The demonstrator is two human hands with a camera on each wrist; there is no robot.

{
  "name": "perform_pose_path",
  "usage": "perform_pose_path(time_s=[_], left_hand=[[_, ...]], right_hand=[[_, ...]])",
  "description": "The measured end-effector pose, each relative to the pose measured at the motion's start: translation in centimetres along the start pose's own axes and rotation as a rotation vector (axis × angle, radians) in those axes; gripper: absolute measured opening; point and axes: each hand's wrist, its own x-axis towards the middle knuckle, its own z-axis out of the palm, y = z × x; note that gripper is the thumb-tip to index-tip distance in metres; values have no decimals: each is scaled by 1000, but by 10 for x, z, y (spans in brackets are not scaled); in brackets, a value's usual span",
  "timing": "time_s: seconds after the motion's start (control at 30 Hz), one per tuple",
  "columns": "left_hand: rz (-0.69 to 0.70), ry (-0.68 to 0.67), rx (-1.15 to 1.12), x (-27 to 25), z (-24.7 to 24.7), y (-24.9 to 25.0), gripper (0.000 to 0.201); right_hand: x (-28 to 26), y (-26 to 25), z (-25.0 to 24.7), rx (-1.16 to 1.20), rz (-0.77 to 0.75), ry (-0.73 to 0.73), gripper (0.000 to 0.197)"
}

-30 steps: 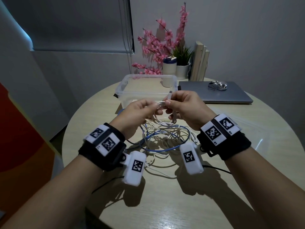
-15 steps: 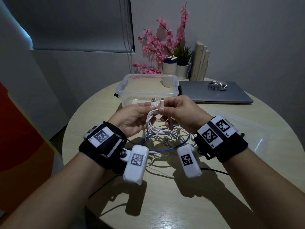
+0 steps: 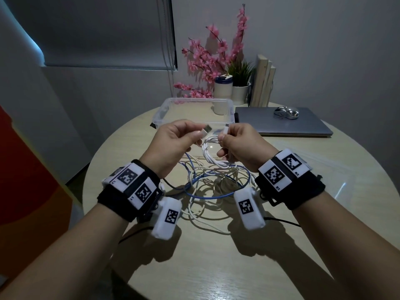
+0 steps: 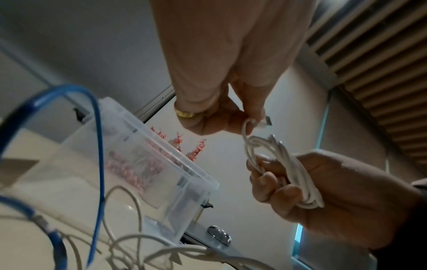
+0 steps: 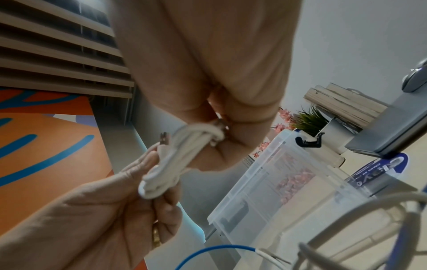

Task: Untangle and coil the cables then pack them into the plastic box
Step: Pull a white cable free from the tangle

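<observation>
Above the table I hold a small white cable coil (image 3: 213,153) between both hands. My right hand (image 3: 223,140) grips the coil's loops (image 4: 289,169), one plug (image 3: 226,129) sticking up above its fingers. My left hand (image 3: 200,135) pinches the cable's other end just behind its USB plug (image 3: 207,128), a short way left of the right hand. The right wrist view shows this coil (image 5: 184,146) between both hands. Below them a tangle of white cables (image 3: 207,213) and a blue cable (image 3: 194,194) lies on the table. The clear plastic box (image 3: 160,113) stands open behind the hands.
A closed grey laptop (image 3: 281,124) with a silver mouse (image 3: 285,112) on it lies at the back right. Pink flowers (image 3: 207,61), a white cup (image 3: 223,92), a potted plant (image 3: 240,92) and upright books (image 3: 263,83) stand behind the box. The round table (image 3: 216,267) ends close on the left.
The white cable has been gathered out of the tangle into a small coil in my right hand. My left hand has drawn the USB plug end leftward, apart from the other plug.
</observation>
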Motion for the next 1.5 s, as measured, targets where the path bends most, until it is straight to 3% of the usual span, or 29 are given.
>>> perform_pose_path(time_s=[0.3, 0.47, 0.57, 0.7, 1.03, 1.17, 1.5], left_hand=[[-42, -70, 427, 5, 3, -1, 13], [-21, -45, 406, 5, 7, 0, 16], [-84, 21, 290, 5, 7, -3, 25], [-105, -44, 189, 1, 8, -3, 22], [-117, -172, 475, 1, 6, -9, 20], [-151, -220, 509, 2, 5, -11, 18], [-84, -283, 600, -1, 5, -11, 10]], right_hand=[[-5, -1, 6, 87, -3, -41, 14], [-3, -1, 4, 91, -36, -51, 16], [-4, -2, 3, 107, -61, -67, 16], [-6, -3, 1, 108, -60, -109, 15], [-11, -3, 5, 32, -43, -172, 16], [-11, 0, 8, 12, -51, -179, 13], [-9, 2, 7, -52, -84, -159, 17]])
